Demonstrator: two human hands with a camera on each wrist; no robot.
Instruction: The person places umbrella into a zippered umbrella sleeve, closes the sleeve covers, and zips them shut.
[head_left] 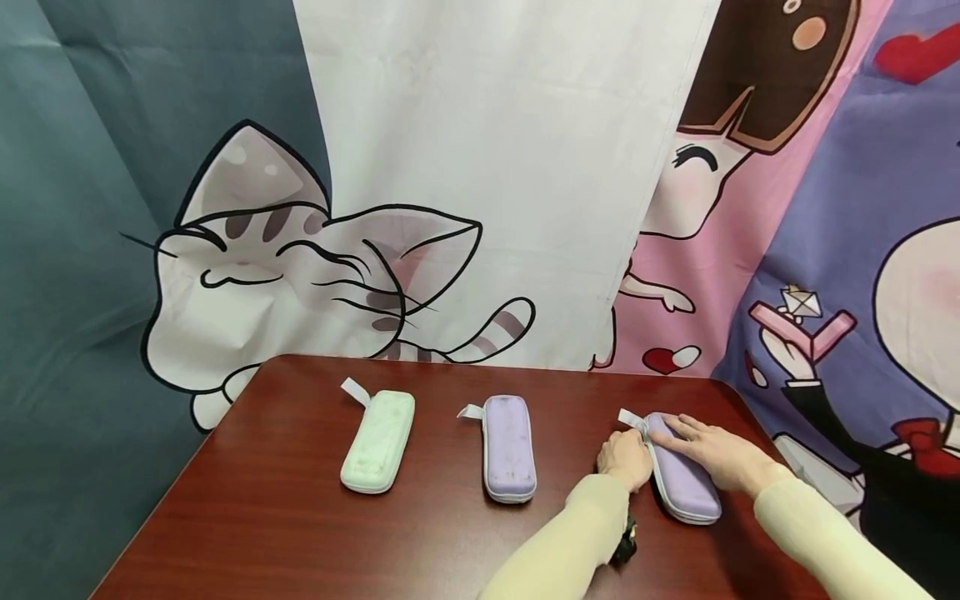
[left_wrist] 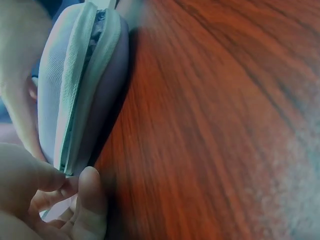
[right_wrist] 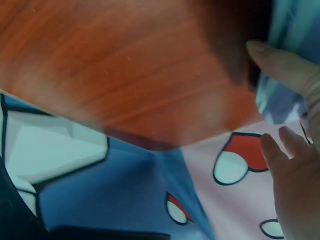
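At the table's right side lies a purple zippered case point(head_left: 686, 487), tilted slightly, with a pale loop tab point(head_left: 630, 418) at its far end. My left hand point(head_left: 627, 458) is at its left edge near that end. In the left wrist view, the thumb and fingers of this hand pinch at the end of the zipper point(left_wrist: 75, 100), whose two pale tapes stand apart along the side. The zipper pull itself is hidden by the fingertips. My right hand point(head_left: 712, 450) holds the case from above and the right, its thumb point(right_wrist: 280, 65) over the case's edge in the right wrist view.
A second purple case point(head_left: 510, 450) lies at the table's middle, and a pale green case point(head_left: 378, 442) lies to its left, each with a white tab. All are on a reddish-brown wooden table point(head_left: 285, 517). Behind it hangs a printed cloth point(head_left: 495, 150) with cartoon figures.
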